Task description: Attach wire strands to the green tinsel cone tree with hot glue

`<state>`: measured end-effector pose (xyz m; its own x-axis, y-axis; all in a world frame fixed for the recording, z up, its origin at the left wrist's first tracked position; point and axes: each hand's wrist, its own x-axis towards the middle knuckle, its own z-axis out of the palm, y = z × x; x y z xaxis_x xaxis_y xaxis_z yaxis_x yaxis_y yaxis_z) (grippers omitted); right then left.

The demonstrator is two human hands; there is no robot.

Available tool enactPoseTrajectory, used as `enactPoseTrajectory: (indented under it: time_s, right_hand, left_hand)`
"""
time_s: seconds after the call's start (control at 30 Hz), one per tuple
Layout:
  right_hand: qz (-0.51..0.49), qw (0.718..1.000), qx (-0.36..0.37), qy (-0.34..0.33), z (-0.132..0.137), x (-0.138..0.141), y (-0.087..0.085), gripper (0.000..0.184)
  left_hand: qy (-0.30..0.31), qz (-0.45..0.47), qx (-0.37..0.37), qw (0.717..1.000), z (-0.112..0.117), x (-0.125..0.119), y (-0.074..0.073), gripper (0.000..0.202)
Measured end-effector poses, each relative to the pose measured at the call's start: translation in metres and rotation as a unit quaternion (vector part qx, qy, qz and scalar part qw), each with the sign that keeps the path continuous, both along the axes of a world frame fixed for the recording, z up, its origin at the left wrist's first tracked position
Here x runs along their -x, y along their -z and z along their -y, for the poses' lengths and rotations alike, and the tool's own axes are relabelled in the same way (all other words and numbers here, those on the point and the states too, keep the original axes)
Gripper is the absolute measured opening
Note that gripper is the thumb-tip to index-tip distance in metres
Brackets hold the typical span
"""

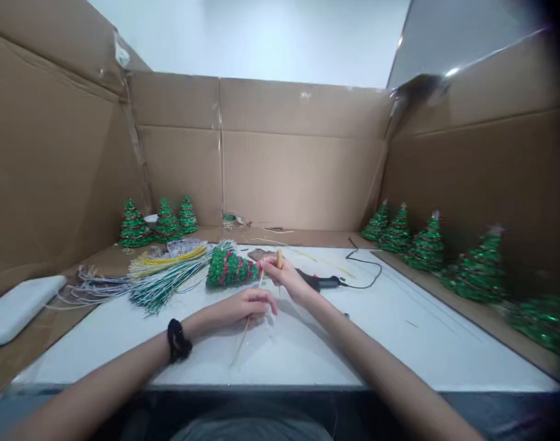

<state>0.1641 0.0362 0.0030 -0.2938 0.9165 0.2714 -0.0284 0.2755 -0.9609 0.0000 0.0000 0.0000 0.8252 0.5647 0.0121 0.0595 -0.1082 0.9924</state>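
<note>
A small green tinsel Christmas tree (229, 267) with red garland lies on its side on the white table, its tip pointing right. By that tip, my right hand (283, 277) is closed around a short wooden-handled tool (280, 258), whose thin shaft points down. My left hand (250, 306) rests lower and nearer me, fingers curled. A thin pale strand (243, 339) runs from near the tree's tip down through the left fingers towards the table's front. Whether the right fingers also pinch the strand's upper end is hard to see.
Left of the tree lie bundled green, white and yellow strands (164, 275). Behind my right hand is a black corded tool (325, 282), its cable (376, 264) curving right. Finished-looking trees (429, 242) line the right side, with others (167, 220) back left. Cardboard walls (302, 171) surround the table.
</note>
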Motion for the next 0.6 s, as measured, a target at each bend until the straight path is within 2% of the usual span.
enactPoseTrajectory:
  time_s: [0.1, 0.23, 0.4, 0.5, 0.6]
  right_hand:
    - [-0.038, 0.999, 0.029, 0.016, 0.003, -0.001, -0.006, 0.040]
    - [-0.072, 0.996, 0.056, -0.006, 0.006, -0.002, -0.011, 0.042]
    - [-0.105, 0.992, 0.051, -0.052, 0.007, -0.002, -0.011, 0.038]
    - [-0.116, 0.991, 0.057, -0.043, 0.005, -0.003, -0.009, 0.034]
    - [-0.105, 0.993, 0.058, -0.010, 0.004, -0.004, -0.009, 0.034]
  left_hand:
    - [-0.093, 0.042, -0.035, 0.994, -0.002, -0.003, 0.000, 0.030]
    - [-0.159, 0.095, -0.053, 0.981, -0.008, -0.005, 0.004, 0.030]
    - [-0.162, 0.116, -0.008, 0.980, -0.015, -0.004, 0.004, 0.030]
    - [-0.153, 0.111, 0.021, 0.982, -0.013, -0.004, 0.000, 0.031]
    - [-0.173, 0.102, 0.016, 0.980, -0.009, -0.005, -0.002, 0.030]
